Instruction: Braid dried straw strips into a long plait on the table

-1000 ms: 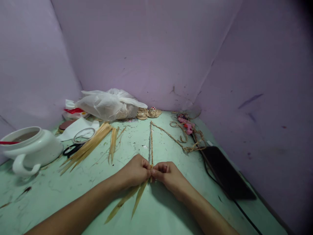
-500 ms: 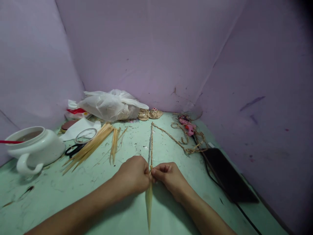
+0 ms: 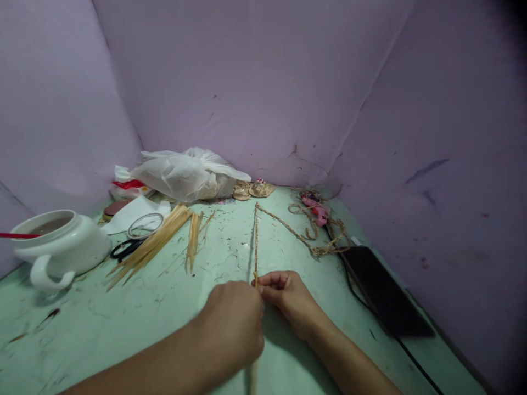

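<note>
A thin braided cord (image 3: 256,241) of dried leaf strips runs taut from a point on the table toward me. Its near end is pinched between the thumb and fingers of my right hand (image 3: 288,299). Just left and nearer, my left hand (image 3: 234,321) is closed in a fist around loose leaf strips (image 3: 254,378), whose blurred tail hangs out below it. What lies inside the fist is hidden. From the far bend, the cord slants right into a loose tangle of braid (image 3: 327,249).
A white pot (image 3: 88,241) with brownish liquid and a red stick stands left. Nearby are black-handled scissors (image 3: 123,251), dried leaf strips (image 3: 152,241) and a wire ring (image 3: 145,225). A plastic bag (image 3: 185,175) lies behind. Right are a pink glue gun (image 3: 318,213) and a dark flat device (image 3: 387,291).
My left hand has moved down toward me, drawing the leaf strips, which swung from lower left to straight down. My right hand keeps its pinch in nearly the same place.
</note>
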{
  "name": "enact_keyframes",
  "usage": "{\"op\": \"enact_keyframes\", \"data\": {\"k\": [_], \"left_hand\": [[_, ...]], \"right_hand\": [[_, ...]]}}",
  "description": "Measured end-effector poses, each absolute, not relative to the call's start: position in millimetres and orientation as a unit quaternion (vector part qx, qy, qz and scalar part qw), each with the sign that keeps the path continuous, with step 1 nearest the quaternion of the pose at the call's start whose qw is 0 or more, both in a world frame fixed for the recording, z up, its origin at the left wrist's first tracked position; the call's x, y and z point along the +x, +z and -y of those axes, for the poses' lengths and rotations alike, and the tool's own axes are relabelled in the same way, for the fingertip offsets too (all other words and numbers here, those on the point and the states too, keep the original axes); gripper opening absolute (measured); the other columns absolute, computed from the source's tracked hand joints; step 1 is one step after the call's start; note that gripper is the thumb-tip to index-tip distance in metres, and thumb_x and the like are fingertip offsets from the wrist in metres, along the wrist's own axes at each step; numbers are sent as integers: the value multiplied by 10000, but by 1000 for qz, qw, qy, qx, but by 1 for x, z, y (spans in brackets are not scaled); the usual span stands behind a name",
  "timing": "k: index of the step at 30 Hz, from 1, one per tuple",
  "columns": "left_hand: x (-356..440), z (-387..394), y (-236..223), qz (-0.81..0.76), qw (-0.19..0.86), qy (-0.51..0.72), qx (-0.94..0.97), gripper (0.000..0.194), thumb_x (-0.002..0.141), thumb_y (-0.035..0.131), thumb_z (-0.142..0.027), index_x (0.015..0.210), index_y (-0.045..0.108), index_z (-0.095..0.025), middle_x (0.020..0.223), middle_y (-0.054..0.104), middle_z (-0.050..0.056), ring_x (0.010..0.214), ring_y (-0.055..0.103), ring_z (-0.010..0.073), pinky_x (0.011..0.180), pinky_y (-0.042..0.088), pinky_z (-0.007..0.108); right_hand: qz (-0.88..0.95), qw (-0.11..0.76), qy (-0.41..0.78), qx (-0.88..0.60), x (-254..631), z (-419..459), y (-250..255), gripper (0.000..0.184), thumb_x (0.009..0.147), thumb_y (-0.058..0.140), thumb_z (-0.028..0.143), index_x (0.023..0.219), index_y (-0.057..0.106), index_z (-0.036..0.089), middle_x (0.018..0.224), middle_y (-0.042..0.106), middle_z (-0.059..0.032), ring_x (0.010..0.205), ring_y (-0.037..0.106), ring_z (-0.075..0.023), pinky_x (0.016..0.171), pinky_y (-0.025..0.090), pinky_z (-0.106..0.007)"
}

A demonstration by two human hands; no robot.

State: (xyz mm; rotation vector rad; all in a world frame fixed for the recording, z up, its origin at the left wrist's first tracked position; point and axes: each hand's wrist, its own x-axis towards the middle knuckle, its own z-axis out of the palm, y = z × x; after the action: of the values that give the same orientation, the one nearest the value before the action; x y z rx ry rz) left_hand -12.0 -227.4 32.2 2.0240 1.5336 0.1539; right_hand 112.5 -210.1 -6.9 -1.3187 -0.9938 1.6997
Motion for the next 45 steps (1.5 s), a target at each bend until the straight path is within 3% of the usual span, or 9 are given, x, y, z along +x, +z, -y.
{"op": "enact_keyframes", "data": {"k": [2,3,6,10,14,21,32,37,45], "left_hand": [[-21,213,39,-597,299,99,738,216,677,448,-246,728,628,-135,616,591,89,613,576,203,586,404,294],[-23,206,40,-609,345,138,700,274,679,445,-233,882,605,-142,631,595,66,557,565,171,545,404,273],[-22,194,36,-592,576,151,543,523,644,448,-165,1164,401,-135,526,540,-10,394,496,126,406,369,226],[-18,192,21,-505,714,132,466,199,618,458,-160,798,524,-110,456,483,-17,369,472,106,358,354,200],[-18,191,15,-538,629,95,553,145,636,433,-214,508,449,-149,359,398,-32,292,348,77,313,237,193],[-15,194,7,-569,403,136,704,158,552,412,-121,403,370,-151,414,244,-53,430,237,51,412,152,212],[-16,192,-10,-532,553,166,619,91,545,411,-166,458,433,-154,370,235,-67,361,180,43,378,107,206],[-15,195,-12,-529,558,181,613,87,522,401,-148,444,440,-151,364,254,-60,347,220,45,372,144,202],[-16,194,-16,-525,511,203,650,181,518,467,-155,591,624,-103,496,483,2,501,421,100,442,293,206]], "right_hand": [[400,376,667,-504,114,210,-7,139,476,687,199,554,622,104,526,595,-22,466,453,-66,510,327,-210],[404,377,668,-498,114,209,-7,140,488,682,209,551,620,101,533,601,-30,469,456,-67,517,331,-212],[403,381,671,-492,114,209,-8,184,469,705,229,548,600,99,529,600,-32,480,472,-77,527,341,-217],[416,369,663,-501,116,206,-8,236,454,724,252,569,574,110,500,579,-14,470,480,-89,504,342,-218],[513,326,596,-525,121,206,-10,112,567,620,205,590,573,107,536,581,-18,472,451,-72,471,318,-197],[706,250,328,-576,123,215,-7,151,653,479,160,633,626,132,553,593,-15,511,466,-89,461,286,-192],[645,171,434,-605,171,192,9,166,612,523,252,568,625,129,489,559,-17,425,388,-85,427,275,-213],[627,253,276,-683,196,183,22,196,622,531,297,682,642,147,611,613,-44,534,490,-134,502,331,-240],[777,149,173,-587,76,124,70,157,625,526,234,622,667,164,499,571,-30,456,446,-116,434,265,-241]]}}
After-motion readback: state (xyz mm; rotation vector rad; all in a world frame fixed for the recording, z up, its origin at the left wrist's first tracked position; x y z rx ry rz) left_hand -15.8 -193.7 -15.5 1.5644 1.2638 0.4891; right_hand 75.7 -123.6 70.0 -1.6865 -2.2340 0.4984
